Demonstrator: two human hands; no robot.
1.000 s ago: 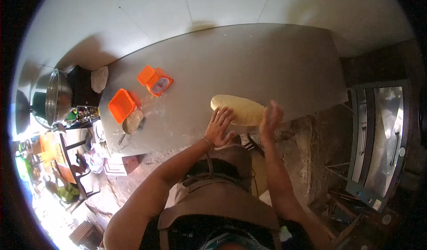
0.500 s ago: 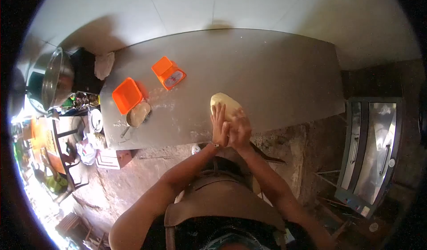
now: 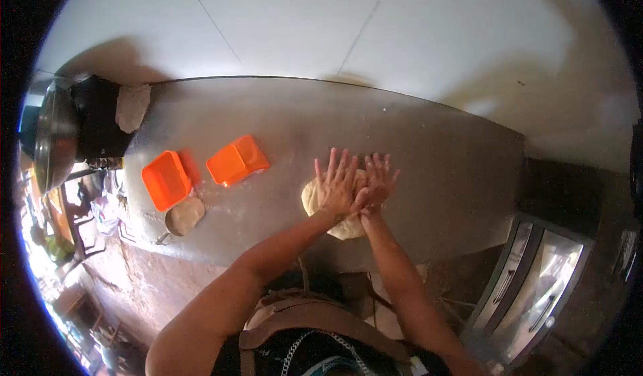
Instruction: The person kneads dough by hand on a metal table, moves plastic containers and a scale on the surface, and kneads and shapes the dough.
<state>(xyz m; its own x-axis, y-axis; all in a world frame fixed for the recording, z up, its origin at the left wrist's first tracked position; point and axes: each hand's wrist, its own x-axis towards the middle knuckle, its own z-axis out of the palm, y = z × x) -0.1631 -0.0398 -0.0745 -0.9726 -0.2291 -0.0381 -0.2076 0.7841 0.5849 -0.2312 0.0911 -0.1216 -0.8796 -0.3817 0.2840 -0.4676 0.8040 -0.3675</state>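
A pale lump of dough (image 3: 348,227) lies on the metal table (image 3: 442,195) in front of me. My left hand (image 3: 338,190) presses flat on its upper left, fingers stretched out and pointing away from me. Close beside it, my right hand (image 3: 376,187) lies on the dough's right side with fingers spread. The thumbs meet or overlap near the middle. Both palms hide much of the dough, which shows at the left and below the wrists.
To the left are an orange tray (image 3: 166,180), an orange kitchen scale (image 3: 238,160) and a pan (image 3: 185,216) holding something pale. A large metal bowl (image 3: 57,138) stands at far left. A metal-and-glass oven-like cabinet (image 3: 529,289) is at right.
Both hands have moved forward over the dough and spread flat on it. The dough looks wider and flatter. My view has shifted and tilted.
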